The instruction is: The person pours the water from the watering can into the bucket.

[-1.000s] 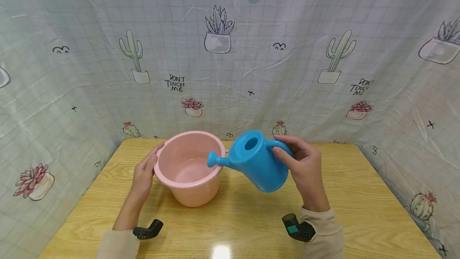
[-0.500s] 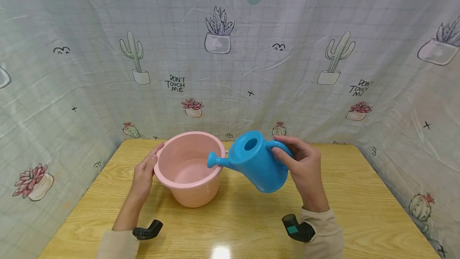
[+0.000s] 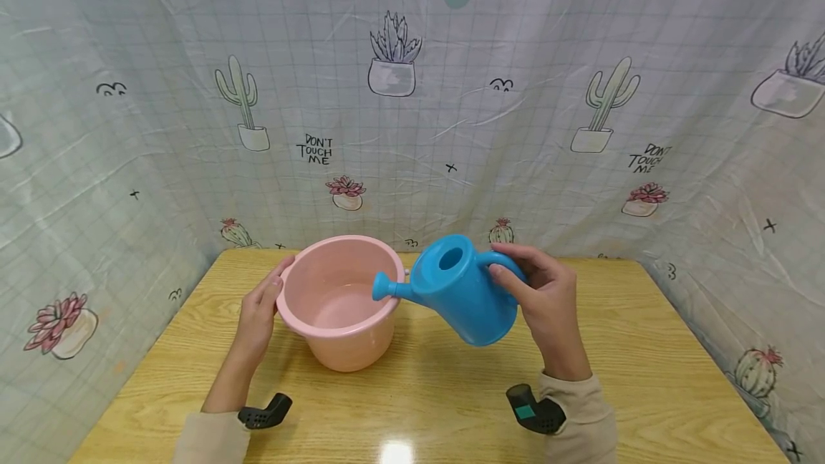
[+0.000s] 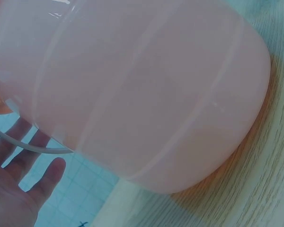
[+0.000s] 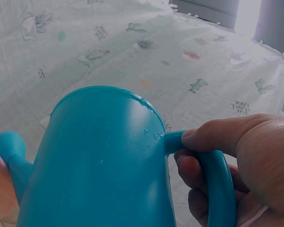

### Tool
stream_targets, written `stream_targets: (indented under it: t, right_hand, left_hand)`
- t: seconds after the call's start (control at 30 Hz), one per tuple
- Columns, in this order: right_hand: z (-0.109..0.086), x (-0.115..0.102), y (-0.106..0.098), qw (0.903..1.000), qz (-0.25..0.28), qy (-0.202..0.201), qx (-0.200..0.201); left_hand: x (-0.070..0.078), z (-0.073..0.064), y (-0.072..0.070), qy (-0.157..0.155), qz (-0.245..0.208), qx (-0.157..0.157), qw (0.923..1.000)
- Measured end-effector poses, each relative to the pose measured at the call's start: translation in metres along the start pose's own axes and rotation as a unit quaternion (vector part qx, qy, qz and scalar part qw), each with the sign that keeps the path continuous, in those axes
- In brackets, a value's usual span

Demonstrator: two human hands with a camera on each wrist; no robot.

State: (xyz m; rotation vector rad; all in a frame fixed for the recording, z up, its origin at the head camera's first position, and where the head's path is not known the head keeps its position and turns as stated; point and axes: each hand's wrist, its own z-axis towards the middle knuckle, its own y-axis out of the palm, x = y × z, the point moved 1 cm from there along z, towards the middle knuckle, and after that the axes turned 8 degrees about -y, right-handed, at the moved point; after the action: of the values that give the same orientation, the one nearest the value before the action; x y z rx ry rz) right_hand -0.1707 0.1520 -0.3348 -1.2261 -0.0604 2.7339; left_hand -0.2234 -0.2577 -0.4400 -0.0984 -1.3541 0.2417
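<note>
A pink plastic bucket stands on the table, its open top tipped toward me in the head view. My left hand holds its left rim; the left wrist view shows fingers under the rim beside a thin grey bail handle. A blue watering can is raised and tilted left, its spout head over the bucket's right rim. My right hand grips the can's loop handle, thumb on top and fingers curled beneath. Water drops cling to the can's side. Any stream from the spout cannot be made out.
The wooden table extends in front of and right of both things. A cloth backdrop printed with potted cacti hangs behind and along both sides. Black wrist cameras sit on both forearms.
</note>
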Motion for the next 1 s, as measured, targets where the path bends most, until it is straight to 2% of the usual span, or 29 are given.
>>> stream_targets:
  t: [1.0]
  right_hand:
    - [-0.0005, 0.0003, -0.0017, 0.9999, 0.000, -0.012, -0.006]
  left_hand:
    - [0.0007, -0.0018, 0.0009, 0.007, -0.005, 0.001, 1.0000]
